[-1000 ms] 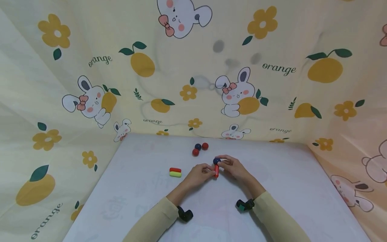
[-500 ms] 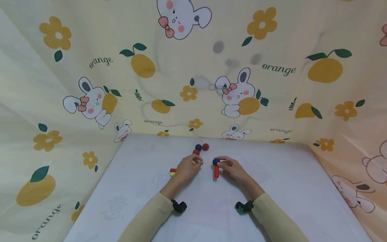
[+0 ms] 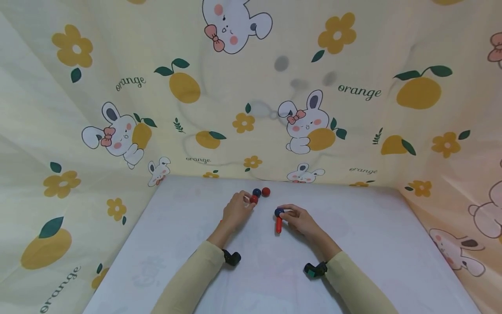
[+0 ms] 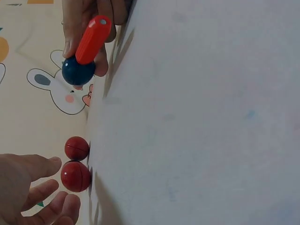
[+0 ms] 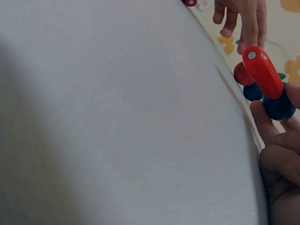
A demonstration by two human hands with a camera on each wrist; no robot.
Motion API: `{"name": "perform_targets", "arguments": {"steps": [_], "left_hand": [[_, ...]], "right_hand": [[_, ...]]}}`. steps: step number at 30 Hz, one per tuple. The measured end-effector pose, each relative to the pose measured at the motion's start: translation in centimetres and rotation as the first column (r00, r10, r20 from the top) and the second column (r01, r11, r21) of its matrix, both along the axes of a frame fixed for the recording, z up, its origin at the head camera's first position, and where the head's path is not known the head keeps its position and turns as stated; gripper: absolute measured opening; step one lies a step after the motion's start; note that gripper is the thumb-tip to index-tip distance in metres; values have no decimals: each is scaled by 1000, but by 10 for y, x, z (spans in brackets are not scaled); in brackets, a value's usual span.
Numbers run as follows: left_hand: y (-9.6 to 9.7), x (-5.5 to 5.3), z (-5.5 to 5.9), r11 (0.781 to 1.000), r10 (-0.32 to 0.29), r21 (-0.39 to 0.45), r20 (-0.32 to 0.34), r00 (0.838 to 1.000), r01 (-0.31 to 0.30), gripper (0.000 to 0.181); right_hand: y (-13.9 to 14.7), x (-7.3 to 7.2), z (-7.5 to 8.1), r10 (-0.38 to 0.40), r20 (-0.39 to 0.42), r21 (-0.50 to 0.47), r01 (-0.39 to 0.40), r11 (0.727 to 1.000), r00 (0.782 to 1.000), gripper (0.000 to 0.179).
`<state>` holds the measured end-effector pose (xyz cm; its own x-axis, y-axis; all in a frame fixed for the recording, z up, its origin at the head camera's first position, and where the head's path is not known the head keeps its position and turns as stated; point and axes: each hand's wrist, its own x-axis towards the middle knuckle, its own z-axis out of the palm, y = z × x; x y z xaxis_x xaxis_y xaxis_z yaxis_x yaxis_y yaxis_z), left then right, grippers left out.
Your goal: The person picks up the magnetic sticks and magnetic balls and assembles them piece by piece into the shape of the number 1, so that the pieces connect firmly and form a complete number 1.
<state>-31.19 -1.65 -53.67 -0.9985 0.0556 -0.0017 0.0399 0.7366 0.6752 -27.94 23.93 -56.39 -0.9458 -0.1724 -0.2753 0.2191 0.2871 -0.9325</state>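
One ridged red rod, end against a glossy blue ball

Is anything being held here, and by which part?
The right hand pinches a blue ball by its sides; a red stick extends from it. The left hand, beside a red ball, appears to hold nothing.

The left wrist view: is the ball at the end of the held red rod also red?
No, the red rod meets a dark blue ball, which the right hand holds.
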Motion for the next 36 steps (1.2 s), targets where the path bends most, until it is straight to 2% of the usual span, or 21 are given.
{"name": "perform_targets", "arguments": {"steps": [9,19,29,36], "left_hand": [[3,-9,-3,999,5,-42,43,999,-3,41],[4,-17,-10,999,38,-15,116,993,-36,46],[4,-21,-10,998,59,-24,89,994,-57,41],[4,-23,-11,997,72,-11,114,991,-71,37]], "right_hand": [[-1,0,-2,6,3,39,-6,999,1000,44],[-2,0,-2,6,11,51,-7,999,1000,43],[-3,2,0,-7,8,65,7,998,1000,41],[-3,2,1,-5,1,72,5,997,1000,43]]}}
